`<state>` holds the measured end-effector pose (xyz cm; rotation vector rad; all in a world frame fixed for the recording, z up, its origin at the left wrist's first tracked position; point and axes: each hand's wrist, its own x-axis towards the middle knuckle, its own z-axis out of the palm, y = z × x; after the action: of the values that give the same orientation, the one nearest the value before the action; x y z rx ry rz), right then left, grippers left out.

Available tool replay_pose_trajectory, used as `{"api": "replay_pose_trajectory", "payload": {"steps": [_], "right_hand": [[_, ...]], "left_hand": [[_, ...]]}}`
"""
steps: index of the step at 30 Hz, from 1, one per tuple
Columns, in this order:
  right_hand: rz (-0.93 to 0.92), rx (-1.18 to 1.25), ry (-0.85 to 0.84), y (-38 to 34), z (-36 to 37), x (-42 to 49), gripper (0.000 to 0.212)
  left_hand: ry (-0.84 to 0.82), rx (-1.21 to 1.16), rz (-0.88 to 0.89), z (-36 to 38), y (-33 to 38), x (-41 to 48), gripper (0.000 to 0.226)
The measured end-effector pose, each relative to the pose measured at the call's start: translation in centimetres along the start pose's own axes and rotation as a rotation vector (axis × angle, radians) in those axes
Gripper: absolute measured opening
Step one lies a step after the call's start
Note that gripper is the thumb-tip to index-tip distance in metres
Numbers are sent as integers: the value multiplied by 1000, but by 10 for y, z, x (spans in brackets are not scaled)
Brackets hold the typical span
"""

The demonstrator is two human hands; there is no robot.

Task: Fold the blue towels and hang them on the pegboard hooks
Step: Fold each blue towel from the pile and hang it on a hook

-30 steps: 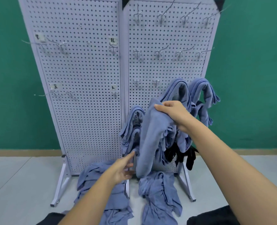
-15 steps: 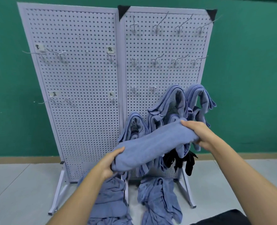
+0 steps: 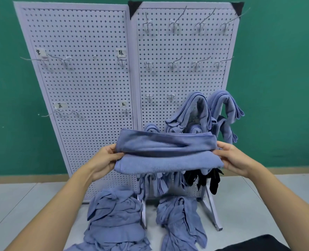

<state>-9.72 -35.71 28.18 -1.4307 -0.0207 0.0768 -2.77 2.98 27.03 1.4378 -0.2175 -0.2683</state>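
Both ends of the folded blue towel [image 3: 168,151] are gripped, left hand [image 3: 104,160] and right hand [image 3: 235,158] curled round them. It's held level in front of the pegboard [image 3: 88,87], lower right panel. Hung towels [image 3: 195,113] and black cloth [image 3: 213,180] sit behind it. Two loose piles [image 3: 113,220] lie at the pegboard's feet. Bare hooks [image 3: 173,65] above. Handwritten labels [image 3: 121,52] on the left panel: one looks like 绿, the rest unreadable.

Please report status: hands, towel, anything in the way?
Left hand and right hand each hold one end of folded blue towel, level. Hung towels crowd pegboard lower right; upper hooks free.
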Motion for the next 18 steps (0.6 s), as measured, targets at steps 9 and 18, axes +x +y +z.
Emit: {"api": "replay_pose_trajectory", "payload": {"steps": [9,18], "right_hand": [[-23,-109,80,4,-2,6,34],[-25,-295,72,-24,32,15,27]], "left_hand": [[4,-116,-29,4,-7,3,48],[181,354,-259,17,-63,23,28]]}}
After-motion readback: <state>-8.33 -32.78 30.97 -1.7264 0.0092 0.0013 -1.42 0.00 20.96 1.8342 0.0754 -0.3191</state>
